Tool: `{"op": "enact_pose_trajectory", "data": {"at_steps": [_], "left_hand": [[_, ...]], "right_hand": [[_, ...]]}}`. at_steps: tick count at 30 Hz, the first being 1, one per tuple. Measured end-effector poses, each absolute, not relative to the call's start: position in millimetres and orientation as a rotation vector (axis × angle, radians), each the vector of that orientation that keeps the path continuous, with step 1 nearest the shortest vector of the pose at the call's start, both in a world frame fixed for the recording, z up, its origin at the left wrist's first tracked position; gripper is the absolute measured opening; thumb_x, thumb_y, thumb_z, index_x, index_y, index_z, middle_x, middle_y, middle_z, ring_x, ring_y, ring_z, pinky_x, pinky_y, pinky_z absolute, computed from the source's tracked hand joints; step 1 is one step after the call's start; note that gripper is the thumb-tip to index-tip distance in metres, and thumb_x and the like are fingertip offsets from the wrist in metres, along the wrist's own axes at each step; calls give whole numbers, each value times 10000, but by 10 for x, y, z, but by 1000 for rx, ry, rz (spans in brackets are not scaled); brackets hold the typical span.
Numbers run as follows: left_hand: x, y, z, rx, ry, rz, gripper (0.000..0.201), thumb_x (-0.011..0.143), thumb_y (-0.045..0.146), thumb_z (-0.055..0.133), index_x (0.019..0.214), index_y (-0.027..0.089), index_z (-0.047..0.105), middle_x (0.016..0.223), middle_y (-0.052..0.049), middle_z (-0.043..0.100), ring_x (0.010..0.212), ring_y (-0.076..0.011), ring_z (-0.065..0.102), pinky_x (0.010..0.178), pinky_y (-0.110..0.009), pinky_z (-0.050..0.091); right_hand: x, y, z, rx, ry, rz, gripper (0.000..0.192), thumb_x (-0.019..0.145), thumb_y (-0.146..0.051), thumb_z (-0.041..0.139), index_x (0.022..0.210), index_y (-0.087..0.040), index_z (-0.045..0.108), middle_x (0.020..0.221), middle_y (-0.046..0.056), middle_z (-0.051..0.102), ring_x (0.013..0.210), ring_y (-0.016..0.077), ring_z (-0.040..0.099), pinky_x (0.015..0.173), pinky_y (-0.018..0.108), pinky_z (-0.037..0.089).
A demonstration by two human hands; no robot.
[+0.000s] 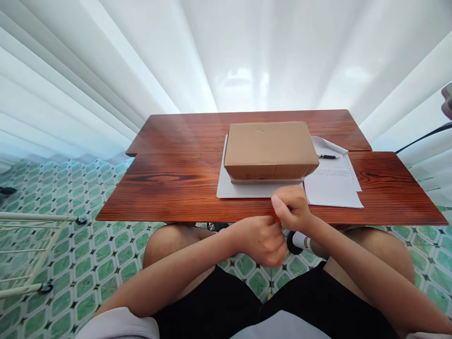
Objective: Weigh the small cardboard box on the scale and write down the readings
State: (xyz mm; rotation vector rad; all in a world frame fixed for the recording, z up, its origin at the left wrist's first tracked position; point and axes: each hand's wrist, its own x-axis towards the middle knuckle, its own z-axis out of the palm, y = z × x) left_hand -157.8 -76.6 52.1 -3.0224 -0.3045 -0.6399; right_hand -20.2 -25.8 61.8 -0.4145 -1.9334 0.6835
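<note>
So far the cardboard box (270,149) sits shut on the table (169,188), untouched; both hands hover near its front edge, left hand (263,240) and right hand (291,207) clenched, apparently empty.

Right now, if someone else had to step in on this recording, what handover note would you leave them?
Left hand closed, below the table edge, touching the right hand; contents hidden.
Right hand fisted at the table's near edge; nothing visible in it.
Cardboard box shut, resting on a white sheet, untouched.
Printed papers with a pen lie right of the box.
Done: nothing visible. Left: box unopened.
</note>
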Motion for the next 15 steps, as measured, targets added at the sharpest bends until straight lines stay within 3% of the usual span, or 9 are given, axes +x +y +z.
{"op": "enact_pose_trajectory", "data": {"at_steps": [2,6,10,15], "left_hand": [[-1674,-693,663,-2755,-466,-881,317,841,187,517,560,247,384,505,12,442,453,-166,359,440,-342,291],[-1922,-584,812,-2391,-801,-1238,278,788,124,493,595,235,327,491,35,386,447,-149,321,464,-347,210],[-2145,-539,785,-2241,-1014,-1542,338,904,130,435,600,231,327,480,26,386,438,-141,327,496,-344,234],[-2232,-506,670,-1980,-1479,-1883,516,1056,319,382,551,221,340,486,4,388,463,-136,383,526,-331,290]], "right_hand": [[-149,-186,658,-500,-1819,610,430,939,-150,423,587,-215,185,510,-53,198,447,81,195,471,295,158],[-13,-56,660,-669,-1635,584,470,980,-260,423,578,-212,185,513,-42,203,462,83,196,485,301,150],[144,58,637,-786,-1443,549,506,980,-369,439,567,-219,188,511,-40,198,469,92,195,499,312,151],[210,159,703,-848,-1181,500,519,986,-411,454,564,-233,209,524,-45,210,478,102,213,505,312,175]]}}
